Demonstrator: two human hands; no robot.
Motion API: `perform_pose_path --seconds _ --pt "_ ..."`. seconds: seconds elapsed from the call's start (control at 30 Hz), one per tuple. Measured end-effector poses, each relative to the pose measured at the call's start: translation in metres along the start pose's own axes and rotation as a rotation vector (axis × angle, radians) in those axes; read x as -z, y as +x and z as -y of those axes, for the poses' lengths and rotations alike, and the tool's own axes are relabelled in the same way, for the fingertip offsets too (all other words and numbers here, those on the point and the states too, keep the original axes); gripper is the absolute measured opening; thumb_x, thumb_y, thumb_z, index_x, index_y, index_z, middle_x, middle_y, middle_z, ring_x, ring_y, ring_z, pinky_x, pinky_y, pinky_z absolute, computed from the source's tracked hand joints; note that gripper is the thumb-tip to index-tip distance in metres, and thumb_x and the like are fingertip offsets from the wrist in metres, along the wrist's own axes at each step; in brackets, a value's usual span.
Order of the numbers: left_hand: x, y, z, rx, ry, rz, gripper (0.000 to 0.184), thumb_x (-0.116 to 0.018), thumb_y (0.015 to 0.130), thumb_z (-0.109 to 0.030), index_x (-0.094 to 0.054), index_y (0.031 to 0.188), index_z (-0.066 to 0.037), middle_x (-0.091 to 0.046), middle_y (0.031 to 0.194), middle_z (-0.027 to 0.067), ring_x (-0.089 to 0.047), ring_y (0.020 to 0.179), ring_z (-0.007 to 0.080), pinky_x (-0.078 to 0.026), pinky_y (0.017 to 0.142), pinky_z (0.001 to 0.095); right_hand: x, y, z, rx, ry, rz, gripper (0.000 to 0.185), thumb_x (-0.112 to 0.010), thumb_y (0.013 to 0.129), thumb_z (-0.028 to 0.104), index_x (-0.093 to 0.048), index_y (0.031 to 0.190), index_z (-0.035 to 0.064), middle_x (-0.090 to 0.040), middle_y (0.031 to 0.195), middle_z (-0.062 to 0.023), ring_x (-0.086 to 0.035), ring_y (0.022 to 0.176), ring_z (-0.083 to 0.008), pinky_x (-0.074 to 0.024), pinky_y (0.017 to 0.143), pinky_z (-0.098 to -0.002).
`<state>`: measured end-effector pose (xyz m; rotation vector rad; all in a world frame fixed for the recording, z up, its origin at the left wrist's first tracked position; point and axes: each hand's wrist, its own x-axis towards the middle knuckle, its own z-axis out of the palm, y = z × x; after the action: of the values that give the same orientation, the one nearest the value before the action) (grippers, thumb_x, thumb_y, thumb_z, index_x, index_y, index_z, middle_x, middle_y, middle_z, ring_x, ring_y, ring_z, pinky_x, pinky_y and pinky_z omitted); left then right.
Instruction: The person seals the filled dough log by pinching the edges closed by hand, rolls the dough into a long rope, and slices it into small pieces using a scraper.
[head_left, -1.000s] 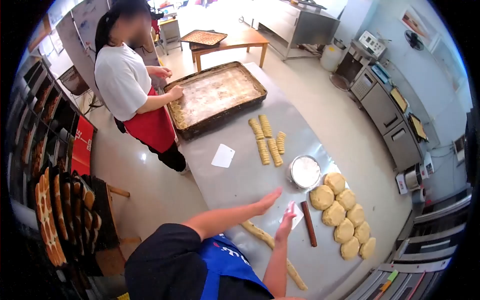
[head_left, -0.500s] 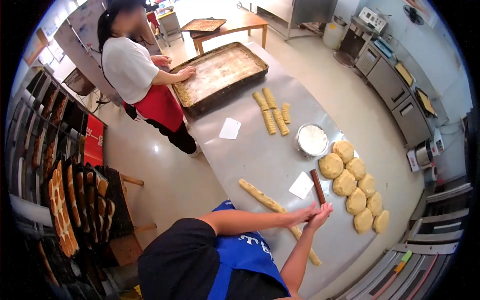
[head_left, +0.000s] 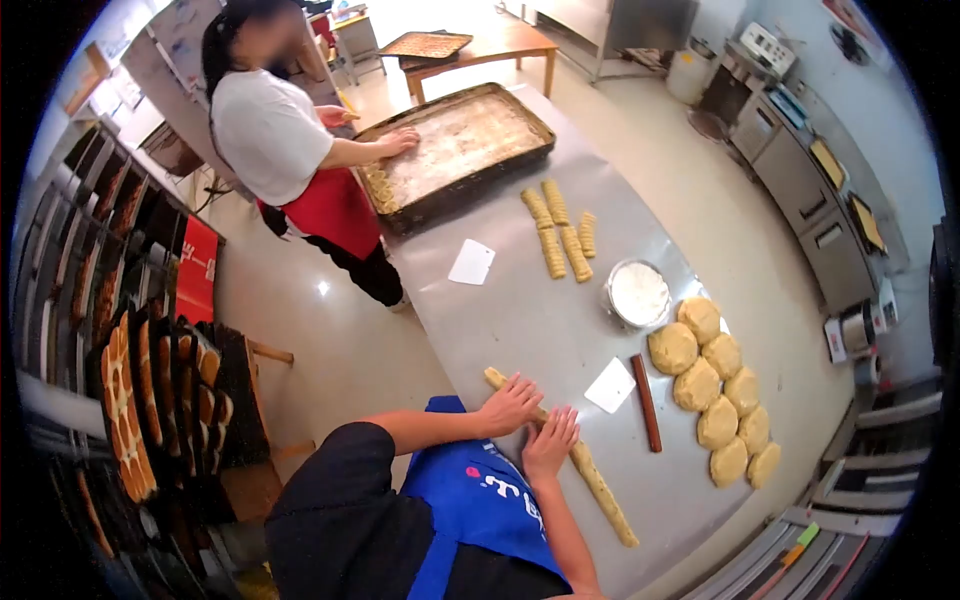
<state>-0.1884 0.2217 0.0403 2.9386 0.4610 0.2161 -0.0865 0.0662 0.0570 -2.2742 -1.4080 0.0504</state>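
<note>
Dough rope point(head_left: 597, 484) lies on the worktop point(head_left: 530, 325), near the white scraper point(head_left: 610, 385) but apart from it. Left hand point(head_left: 510, 402) and right hand point(head_left: 550, 442) rest on it, fingers extended, not clenched; light, even pressure should best preserve uniform thickness.

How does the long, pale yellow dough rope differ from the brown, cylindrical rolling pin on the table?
The long, pale yellow dough rope looks speckled, whereas the brown, cylindrical rolling pin is darker and plainer. The rope is clearly longer than the pin. The left hand and right hand rest on the rope; neither touches the pin. Both things are slender and lie on the grey metal table.
</note>
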Motion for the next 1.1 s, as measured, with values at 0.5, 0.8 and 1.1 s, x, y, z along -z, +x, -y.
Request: perform_pose_path --seconds 0.5,0.8,1.1 --pt "0.008 0.063 0.038 -0.107 -0.128 -0.102 0.059 -0.063 0.093 -0.054 -0.065 0.119 -0.001 -0.062 0.119 0.0175 -0.057 0.115 0.0311 -0.045 0.099 0.0445 -0.024 0.043 -0.023 -0.080 -0.256 -0.064 0.062 -0.054 0.108 0.045 -0.046 0.153 0.0028 -0.051 0.150 -0.0287 -0.053 0.131 -0.0472 -0.0393 0.112 -0.0613" --pt "-0.003 0.069 0.089 -0.375 -0.054 0.103 0.077 -0.068 0.078 -0.080 -0.066 0.102 -0.007 -0.066 0.102 0.0086 -0.063 0.099 0.0243 -0.049 0.082 0.0377 -0.021 0.040 -0.027 -0.098 -0.201 0.020 0.054 -0.071 0.097 0.041 -0.053 0.129 0.0015 -0.056 0.130 -0.0209 -0.051 0.127 -0.0437 -0.0399 0.109 -0.0569" --pt "-0.006 0.083 0.087 -0.399 -0.073 0.242 0.072 -0.076 0.074 -0.075 -0.063 0.102 -0.010 -0.064 0.102 0.0059 -0.063 0.103 0.0236 -0.051 0.084 0.0385 0.001 0.050 -0.024 -0.181 -0.136 0.193 0.056 -0.074 0.095 0.033 -0.053 0.136 0.0005 -0.055 0.135 -0.0232 -0.049 0.130 -0.0456 -0.0379 0.112 -0.0569"
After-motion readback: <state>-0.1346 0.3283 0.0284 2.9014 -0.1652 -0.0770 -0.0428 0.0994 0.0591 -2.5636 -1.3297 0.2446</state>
